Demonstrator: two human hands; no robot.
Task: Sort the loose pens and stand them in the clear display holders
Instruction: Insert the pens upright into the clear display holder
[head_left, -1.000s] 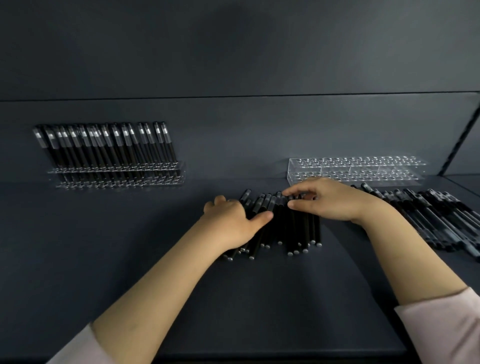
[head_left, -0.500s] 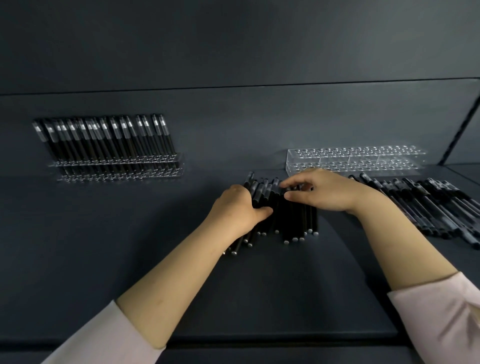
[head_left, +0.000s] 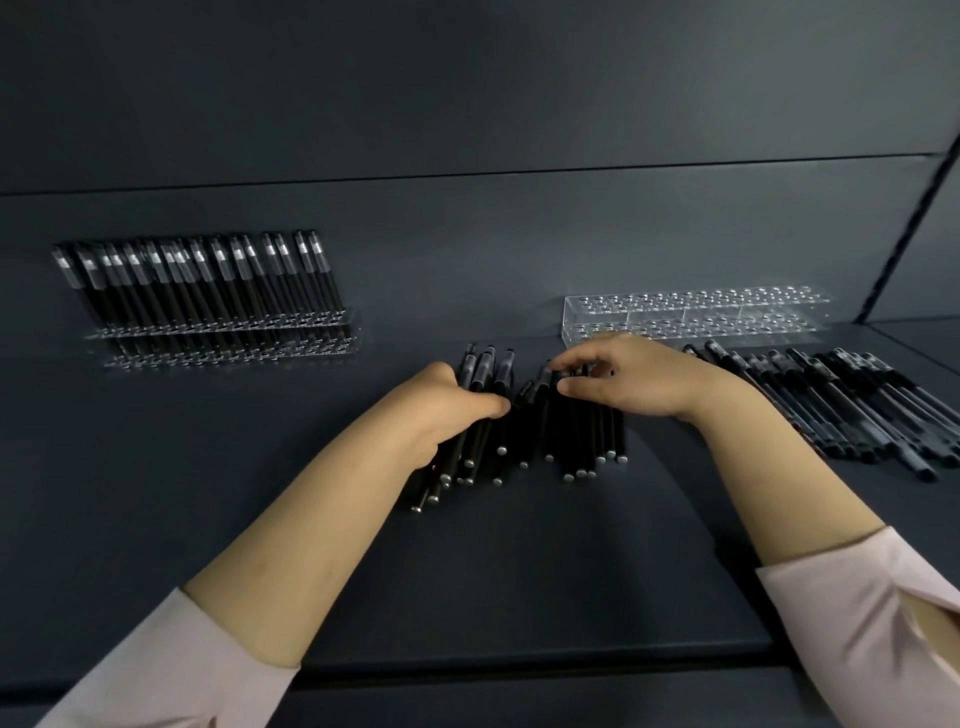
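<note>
A batch of loose black pens (head_left: 524, 441) lies side by side on the dark shelf at the centre. My left hand (head_left: 447, 405) is curled around the left part of this batch, several pens in its grip. My right hand (head_left: 634, 379) rests on the right part, thumb and fingers pinching the caps. A second pile of loose dark pens (head_left: 852, 405) lies at the right. An empty clear display holder (head_left: 691, 317) stands behind my right hand. At the far left a clear holder (head_left: 228, 338) is filled with upright black pens (head_left: 197, 275).
The dark shelf surface (head_left: 519, 582) runs to a front edge below my forearms. A dark back panel rises behind the holders. A slanted shelf divider (head_left: 909, 218) stands at the far right.
My left hand has closed around the left group of pens and drawn it apart from the rest. My right hand stays on the caps. The view has shifted slightly.
</note>
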